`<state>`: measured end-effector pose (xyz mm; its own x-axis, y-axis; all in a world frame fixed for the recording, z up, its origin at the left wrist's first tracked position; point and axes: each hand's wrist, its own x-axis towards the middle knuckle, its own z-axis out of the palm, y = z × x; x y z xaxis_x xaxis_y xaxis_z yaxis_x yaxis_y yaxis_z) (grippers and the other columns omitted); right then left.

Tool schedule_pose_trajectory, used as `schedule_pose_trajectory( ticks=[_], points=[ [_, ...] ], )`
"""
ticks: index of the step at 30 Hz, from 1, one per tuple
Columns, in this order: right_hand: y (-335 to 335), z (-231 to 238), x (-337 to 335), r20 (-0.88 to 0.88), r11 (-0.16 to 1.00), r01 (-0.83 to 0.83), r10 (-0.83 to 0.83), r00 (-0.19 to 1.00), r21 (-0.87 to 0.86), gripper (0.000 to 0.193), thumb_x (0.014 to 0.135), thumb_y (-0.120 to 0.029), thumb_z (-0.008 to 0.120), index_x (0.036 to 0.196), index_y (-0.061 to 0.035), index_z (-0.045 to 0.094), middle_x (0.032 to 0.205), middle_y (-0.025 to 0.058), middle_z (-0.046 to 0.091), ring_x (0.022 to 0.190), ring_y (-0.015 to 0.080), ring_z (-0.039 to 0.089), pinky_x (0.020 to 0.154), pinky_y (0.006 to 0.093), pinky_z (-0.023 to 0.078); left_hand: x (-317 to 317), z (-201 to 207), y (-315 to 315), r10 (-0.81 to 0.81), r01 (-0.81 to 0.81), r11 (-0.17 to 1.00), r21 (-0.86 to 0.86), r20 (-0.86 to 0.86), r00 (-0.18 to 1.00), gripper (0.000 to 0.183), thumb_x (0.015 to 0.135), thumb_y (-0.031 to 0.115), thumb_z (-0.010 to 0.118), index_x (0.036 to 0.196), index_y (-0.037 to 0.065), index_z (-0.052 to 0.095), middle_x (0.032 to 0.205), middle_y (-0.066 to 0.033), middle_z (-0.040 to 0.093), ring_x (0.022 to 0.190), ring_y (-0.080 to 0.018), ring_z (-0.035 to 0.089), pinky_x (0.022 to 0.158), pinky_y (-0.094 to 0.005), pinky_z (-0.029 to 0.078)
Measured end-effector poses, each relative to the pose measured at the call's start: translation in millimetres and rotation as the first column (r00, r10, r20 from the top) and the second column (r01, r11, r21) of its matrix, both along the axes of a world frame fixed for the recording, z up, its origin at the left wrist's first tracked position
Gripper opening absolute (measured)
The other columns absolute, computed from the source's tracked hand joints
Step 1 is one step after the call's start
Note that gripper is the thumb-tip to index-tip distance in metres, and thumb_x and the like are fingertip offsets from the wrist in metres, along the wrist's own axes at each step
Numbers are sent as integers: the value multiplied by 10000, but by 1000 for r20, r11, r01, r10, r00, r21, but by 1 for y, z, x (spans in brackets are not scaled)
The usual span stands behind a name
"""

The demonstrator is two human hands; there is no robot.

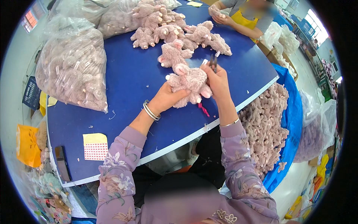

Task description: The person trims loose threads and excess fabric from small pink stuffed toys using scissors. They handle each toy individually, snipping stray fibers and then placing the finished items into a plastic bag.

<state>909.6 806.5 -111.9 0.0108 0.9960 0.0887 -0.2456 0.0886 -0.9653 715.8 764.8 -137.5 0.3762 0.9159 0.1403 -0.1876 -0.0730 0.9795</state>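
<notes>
The left hand [166, 98] clasps a pink plush toy [189, 82] from below, its grip closed around the toy's body just above the blue surface [134, 80]. The right hand [217, 80] presses against the toy's right side and pinches small scissors [213, 61] upright at its top, fingers closed on them. A heap of plush toys [175, 31] lies further back on the surface, a clear bag [72, 69] of them to the left. Another person's hands [218, 15] work at the far edge. A sticker sheet [95, 146] lies near the left forearm.
</notes>
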Motion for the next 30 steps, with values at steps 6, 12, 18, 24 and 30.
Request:
schedule_pose_trajectory(
  ticks=[6, 12, 18, 24, 30],
  points=[
    [6, 14, -2, -140, 994, 96, -102, 985, -49, 164, 921, -196, 630, 889, -36, 637, 702, -12, 574, 538, 38, 468, 485, 221, 381, -3, -8, 6, 52, -50, 995, -86, 23, 998, 238, 918, 193, 603, 1033, -11, 645, 828, 1, 635, 681, -50, 563, 584, -213, 453],
    [-9, 6, -7, 206, 995, 18, -38, 978, 100, 214, 942, -253, 580, 951, -40, 586, 756, 8, 569, 473, 19, 350, 417, 205, 272, -1, -11, 14, 249, -205, 953, -223, 190, 950, 215, 917, 224, 633, 982, 19, 648, 750, -5, 611, 595, -50, 514, 507, -203, 398],
    [-18, 5, -27, 312, 967, -56, -25, 950, 247, 258, 837, -120, 688, 1050, 14, 632, 826, -26, 611, 728, 41, 505, 643, 219, 433, 4, 0, 5, 283, -282, 959, -32, 30, 959, 285, 892, 208, 668, 1086, 4, 626, 945, -40, 652, 813, -88, 601, 680, -235, 486],
    [-19, 5, -19, 291, 972, -153, 96, 952, 181, 242, 821, -87, 641, 1042, 12, 642, 804, -26, 605, 713, 37, 519, 630, 219, 449, 3, -2, 15, 385, -316, 918, -240, 350, 854, 256, 937, 198, 631, 1121, 35, 563, 942, 1, 595, 804, -58, 560, 740, -221, 487],
    [-14, 2, -4, 134, 997, -71, 68, 989, 16, 111, 858, -99, 643, 938, -27, 618, 729, -40, 554, 574, 20, 467, 490, 204, 358, -10, -10, 21, 360, -283, 928, -244, 385, 850, 126, 950, 151, 598, 1033, 57, 590, 896, 4, 606, 701, -64, 586, 609, -230, 532]
  ],
)
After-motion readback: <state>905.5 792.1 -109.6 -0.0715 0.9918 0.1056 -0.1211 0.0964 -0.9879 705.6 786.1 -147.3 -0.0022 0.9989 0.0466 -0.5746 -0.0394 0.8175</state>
